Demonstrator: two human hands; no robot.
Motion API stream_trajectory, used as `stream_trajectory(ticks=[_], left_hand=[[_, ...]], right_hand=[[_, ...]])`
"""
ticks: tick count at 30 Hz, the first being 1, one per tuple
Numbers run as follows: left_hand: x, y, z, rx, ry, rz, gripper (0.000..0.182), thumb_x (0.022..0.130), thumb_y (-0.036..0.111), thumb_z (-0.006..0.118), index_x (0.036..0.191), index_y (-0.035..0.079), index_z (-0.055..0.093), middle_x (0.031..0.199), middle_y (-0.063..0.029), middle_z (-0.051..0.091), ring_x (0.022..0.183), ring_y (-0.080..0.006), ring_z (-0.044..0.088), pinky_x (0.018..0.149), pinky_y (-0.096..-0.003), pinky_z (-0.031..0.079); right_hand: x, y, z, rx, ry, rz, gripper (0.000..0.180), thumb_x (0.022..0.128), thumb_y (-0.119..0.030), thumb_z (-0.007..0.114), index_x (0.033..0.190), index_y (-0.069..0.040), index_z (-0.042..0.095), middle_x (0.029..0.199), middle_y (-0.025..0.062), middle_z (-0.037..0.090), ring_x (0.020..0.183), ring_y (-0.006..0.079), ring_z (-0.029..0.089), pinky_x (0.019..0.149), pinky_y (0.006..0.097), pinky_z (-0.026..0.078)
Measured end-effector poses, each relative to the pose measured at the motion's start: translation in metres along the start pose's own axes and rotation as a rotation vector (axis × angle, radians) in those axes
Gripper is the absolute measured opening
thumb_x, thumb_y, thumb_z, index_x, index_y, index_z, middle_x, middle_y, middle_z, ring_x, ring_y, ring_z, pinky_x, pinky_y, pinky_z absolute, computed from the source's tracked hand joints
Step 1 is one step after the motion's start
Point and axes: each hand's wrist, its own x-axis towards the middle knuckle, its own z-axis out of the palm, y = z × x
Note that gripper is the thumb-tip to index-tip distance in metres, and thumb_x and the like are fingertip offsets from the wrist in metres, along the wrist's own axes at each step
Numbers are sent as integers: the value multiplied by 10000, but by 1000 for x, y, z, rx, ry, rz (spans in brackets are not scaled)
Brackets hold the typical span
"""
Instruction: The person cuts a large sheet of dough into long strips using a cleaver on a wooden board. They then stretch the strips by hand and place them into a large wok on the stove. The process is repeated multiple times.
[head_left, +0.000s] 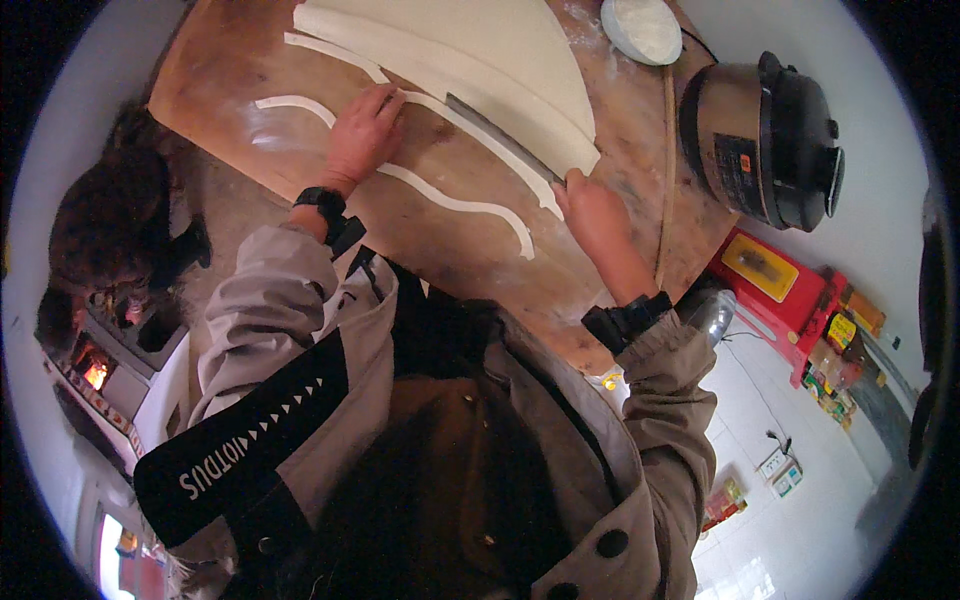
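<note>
A large sheet of rolled dough, folded in layers along its near edge, lies on a wooden board. In my right hand is a knife, its long straight blade lying along the sheet's near edge. Just beside the blade runs a narrow cut strip of dough. The fingers of my left hand are closed on this strip near its far-left part, hiding a short length of it. Closer to me a second, wavy dough strip passes beneath or behind my left hand and wrist.
A bowl of flour sits at the board's far right. A thin wooden rolling pin lies along the right side. Beyond it stand an electric pressure cooker and a red box-like object. Fire glows in a stove at left.
</note>
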Motion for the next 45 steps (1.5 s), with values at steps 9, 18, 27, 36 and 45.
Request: stream_trajectory(ticks=[9,18,27,36,45], left_hand=[[9,20,2,16,62,-98,329,754,120,606,1071,50,555,1133,-113,527,984,-296,552,830,-388,471],[14,50,19,-26,-58,21,337,751,133,613,1073,52,555,1121,-117,522,1037,-295,514,866,-384,450],[10,52,20,-35,-108,-28,340,757,154,615,1078,55,555,1135,-109,513,1037,-286,509,859,-375,455],[8,51,28,-24,-82,-30,340,768,165,610,1088,62,556,1139,-110,517,1054,-303,497,881,-408,426],[-14,50,11,62,-165,71,322,749,147,631,1056,75,571,1072,-104,533,991,-301,511,832,-406,426]], right_hand=[[-48,38,7,-43,-15,61,296,879,-324,539,846,-34,489,708,196,613,600,391,588,536,470,474],[-65,53,21,-54,10,80,317,887,-356,514,844,-43,492,716,187,624,605,368,600,521,458,481],[-68,57,28,4,-8,99,321,893,-366,500,858,-47,491,745,190,632,646,382,603,558,489,470],[-67,63,54,4,152,19,294,878,-347,536,846,-57,496,713,165,621,608,356,600,530,453,476],[-103,46,66,-41,-102,31,262,843,-314,565,837,-56,517,802,155,604,711,344,604,613,453,482]])
